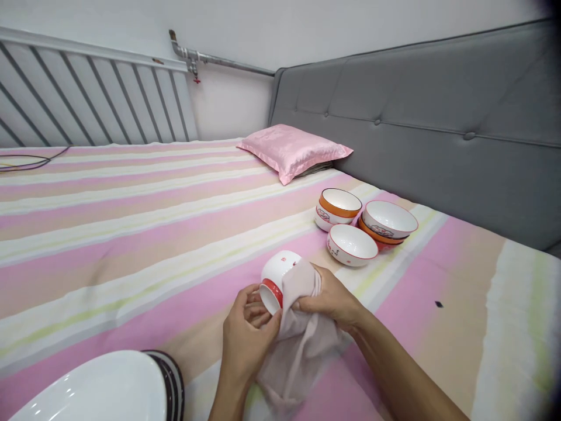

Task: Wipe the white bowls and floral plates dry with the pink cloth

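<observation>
A white bowl with a red foot ring is tipped on its side above the striped bedspread, its base turned toward me. My left hand holds it by the foot, fingers curled beneath and thumb against the ring. A pale pinkish cloth hangs from my right hand, which is closed on it and presses it against the bowl's right side. Part of the bowl is hidden behind the cloth. Just beyond my right hand, a white bowl with a red rim sits upright on the bed.
Stacked bowls stand farther back, one stack with an orange bowl on top and another topped by a white bowl. Large white plates lie at the lower left. A pink pillow rests near the grey headboard.
</observation>
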Tool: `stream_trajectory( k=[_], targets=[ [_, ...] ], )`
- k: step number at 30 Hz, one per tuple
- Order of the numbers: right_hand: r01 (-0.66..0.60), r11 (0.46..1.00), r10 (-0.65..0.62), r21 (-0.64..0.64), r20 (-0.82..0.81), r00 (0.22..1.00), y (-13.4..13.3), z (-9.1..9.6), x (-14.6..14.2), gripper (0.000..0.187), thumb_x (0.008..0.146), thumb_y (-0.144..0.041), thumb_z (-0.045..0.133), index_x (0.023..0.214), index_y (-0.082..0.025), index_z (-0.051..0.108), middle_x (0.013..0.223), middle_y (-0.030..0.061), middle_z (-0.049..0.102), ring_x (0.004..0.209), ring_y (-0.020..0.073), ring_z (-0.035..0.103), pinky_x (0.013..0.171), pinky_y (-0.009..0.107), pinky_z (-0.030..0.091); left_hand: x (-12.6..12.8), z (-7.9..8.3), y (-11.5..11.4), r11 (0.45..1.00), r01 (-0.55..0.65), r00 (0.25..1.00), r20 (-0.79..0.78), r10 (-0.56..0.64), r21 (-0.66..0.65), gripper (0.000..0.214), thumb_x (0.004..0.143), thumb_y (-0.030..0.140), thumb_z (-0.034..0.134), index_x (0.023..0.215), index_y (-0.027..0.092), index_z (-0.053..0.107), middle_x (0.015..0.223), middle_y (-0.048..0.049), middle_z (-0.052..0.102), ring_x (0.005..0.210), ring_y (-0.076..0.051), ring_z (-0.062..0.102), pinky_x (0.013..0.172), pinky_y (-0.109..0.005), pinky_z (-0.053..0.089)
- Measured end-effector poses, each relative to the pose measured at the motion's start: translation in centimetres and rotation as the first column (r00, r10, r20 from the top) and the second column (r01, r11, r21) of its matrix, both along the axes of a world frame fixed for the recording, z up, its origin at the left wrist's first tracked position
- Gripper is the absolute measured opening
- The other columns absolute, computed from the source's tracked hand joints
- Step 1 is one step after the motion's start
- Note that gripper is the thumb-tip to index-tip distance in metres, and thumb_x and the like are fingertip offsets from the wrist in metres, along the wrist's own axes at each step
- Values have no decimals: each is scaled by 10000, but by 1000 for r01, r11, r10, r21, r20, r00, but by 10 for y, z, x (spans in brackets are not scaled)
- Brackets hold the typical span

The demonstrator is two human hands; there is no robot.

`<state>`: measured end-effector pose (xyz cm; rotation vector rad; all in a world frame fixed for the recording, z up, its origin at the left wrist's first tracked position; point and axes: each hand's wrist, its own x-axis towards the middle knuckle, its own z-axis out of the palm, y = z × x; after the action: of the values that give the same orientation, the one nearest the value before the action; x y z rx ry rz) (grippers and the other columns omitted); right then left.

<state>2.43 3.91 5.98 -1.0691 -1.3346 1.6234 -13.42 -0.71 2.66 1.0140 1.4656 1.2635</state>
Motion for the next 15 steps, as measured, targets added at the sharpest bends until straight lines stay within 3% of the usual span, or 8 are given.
stream_trajectory(
  k=[7, 15],
  targets=[
    [-88, 994, 83, 66, 63, 995, 3, -4, 4, 435, 550, -104, 720, 963, -174, 598, 827, -19, 635, 750, 140, 562, 657, 235, 454, 0, 9, -3, 1000, 23, 990, -140, -21, 11, 492, 537, 242, 734, 981, 192, 529, 802, -32, 674, 734, -216, 679, 689, -333, 562],
    [-117, 985, 100, 130, 129, 987, 8, -20, 0, 435, 549, -123, 712, 968, -172, 605, 852, -12, 649, 773, 174, 580, 662, 260, 461, -5, -5, 1, 997, -62, 998, 1, 62, -35, 513, 555, 353, 756, 955, 163, 498, 829, -85, 698, 706, -227, 682, 670, -349, 548]
  ],
)
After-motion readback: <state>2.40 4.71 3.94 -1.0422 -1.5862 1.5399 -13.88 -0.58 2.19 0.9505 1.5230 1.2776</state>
